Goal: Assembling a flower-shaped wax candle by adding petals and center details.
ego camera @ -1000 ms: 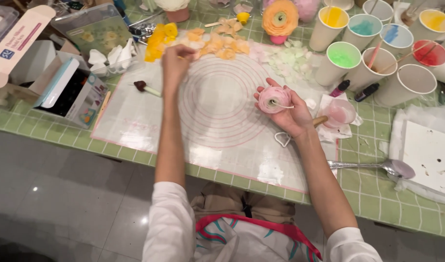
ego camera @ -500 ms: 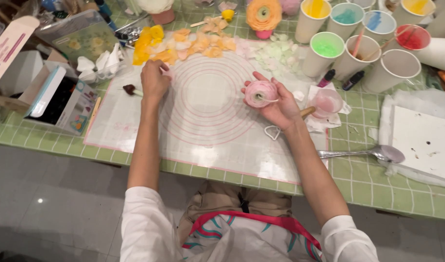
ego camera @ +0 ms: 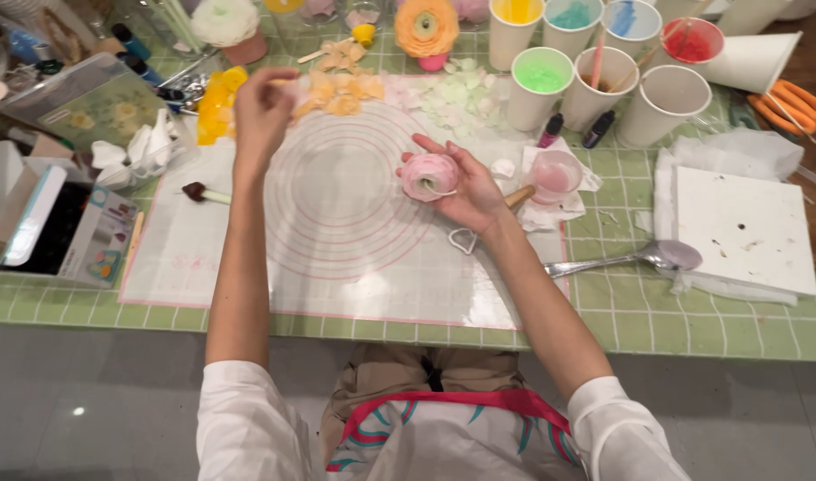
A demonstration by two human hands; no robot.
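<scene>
My right hand (ego camera: 466,191) holds a pink layered flower (ego camera: 428,175) above the right part of a clear mat (ego camera: 336,258) printed with pink rings. My left hand (ego camera: 261,111) reaches to the mat's far left corner, fingers pinched beside a row of yellow and peach petals (ego camera: 336,89). Whether it grips one is hard to tell. Pale green and white petals (ego camera: 457,93) lie further right on the mat.
White paper cups (ego camera: 661,102) of coloured stuff stand at the back right, a small pink cup (ego camera: 555,174) and a spoon (ego camera: 639,258) nearer. A brush (ego camera: 203,193), an open box (ego camera: 60,227) and a finished orange flower (ego camera: 426,27) are about. Orange scissors (ego camera: 786,102) lie far right.
My left hand has moved away from me toward the petals at the mat's far edge. My right hand keeps the pink flower in about the same spot.
</scene>
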